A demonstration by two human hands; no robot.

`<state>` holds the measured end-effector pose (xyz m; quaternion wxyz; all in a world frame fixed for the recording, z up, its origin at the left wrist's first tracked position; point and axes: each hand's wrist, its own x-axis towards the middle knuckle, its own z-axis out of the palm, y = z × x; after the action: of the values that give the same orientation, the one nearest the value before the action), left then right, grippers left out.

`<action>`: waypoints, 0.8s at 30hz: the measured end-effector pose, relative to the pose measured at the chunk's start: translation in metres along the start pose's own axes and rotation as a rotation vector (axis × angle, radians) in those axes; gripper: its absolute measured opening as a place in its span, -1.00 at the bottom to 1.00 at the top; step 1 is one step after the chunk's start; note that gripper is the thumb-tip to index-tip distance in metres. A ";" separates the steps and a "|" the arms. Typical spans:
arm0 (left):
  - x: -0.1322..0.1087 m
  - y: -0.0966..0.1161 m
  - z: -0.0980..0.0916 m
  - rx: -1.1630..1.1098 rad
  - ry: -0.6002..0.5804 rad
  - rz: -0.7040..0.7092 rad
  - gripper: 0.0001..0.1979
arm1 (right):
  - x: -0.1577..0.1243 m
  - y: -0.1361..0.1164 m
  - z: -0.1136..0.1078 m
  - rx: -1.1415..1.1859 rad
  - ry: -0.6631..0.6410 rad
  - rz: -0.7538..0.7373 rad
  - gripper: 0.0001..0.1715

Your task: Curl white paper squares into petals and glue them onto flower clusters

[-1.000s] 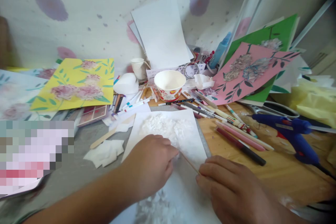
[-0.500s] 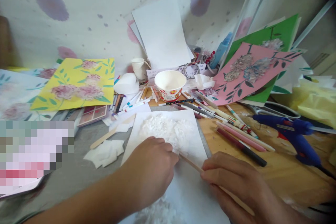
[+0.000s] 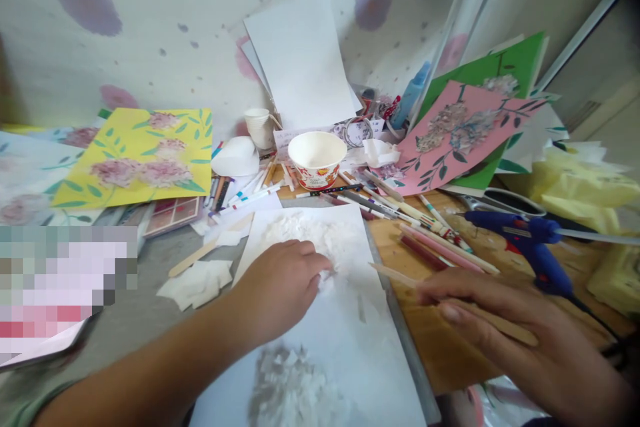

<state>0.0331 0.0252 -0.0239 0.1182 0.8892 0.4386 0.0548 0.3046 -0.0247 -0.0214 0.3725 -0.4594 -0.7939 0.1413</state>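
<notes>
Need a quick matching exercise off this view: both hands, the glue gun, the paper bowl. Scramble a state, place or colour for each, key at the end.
1. left hand
2. right hand
3. glue gun
4. paper bowl

A. white inside, red pattern outside
B. gripping a wooden craft stick
C. touching white crumpled pieces
D. blue, on the wooden tabletop

Pairs: 1-C, 2-B, 3-D, 4-A

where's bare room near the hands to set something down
Gray surface shows bare between the left forearm and the torn white paper. Wooden tabletop shows bare between the white sheet and the right hand. It is crowded around the paper bowl, where pens lie close together.
</notes>
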 end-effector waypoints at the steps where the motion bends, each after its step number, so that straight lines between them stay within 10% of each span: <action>1: 0.000 0.001 0.000 -0.016 0.035 -0.006 -0.74 | 0.000 0.000 0.002 0.030 0.007 0.031 -0.88; 12: -0.005 0.010 -0.006 -0.235 0.231 -0.055 -0.84 | 0.009 -0.007 0.054 -0.137 -0.188 0.202 -0.84; 24: -0.002 0.009 -0.006 -0.739 -0.010 -0.296 -0.95 | 0.039 -0.029 0.079 0.172 -0.010 0.055 -0.85</action>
<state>0.0379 0.0194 -0.0155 0.4391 0.7142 0.5119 0.1871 0.2182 0.0012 -0.0406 0.4024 -0.4466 -0.7679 0.2212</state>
